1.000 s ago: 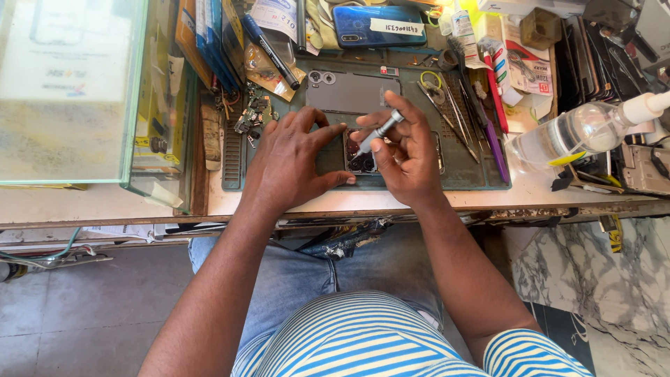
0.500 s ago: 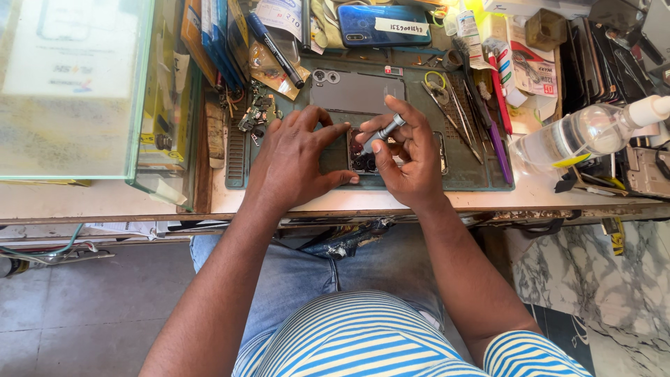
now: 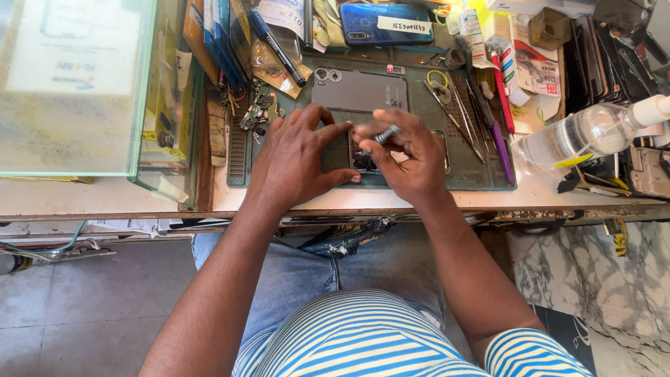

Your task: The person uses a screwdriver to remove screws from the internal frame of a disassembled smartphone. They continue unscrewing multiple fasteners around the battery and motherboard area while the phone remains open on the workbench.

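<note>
Opened phone (image 3: 363,158) between both hands

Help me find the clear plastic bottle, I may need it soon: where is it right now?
In the head view, the clear plastic bottle lies on its side at the bench's right end, just right of the green work mat and beyond the right hand.

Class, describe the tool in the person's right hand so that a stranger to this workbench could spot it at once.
Start at the dark green work mat on the bench. Both hands meet at its near edge over an opened phone; the left hand lies flat beside it. The right hand pinches a small silver screwdriver, the only tool held, while tweezers lie loose nearby.
</note>
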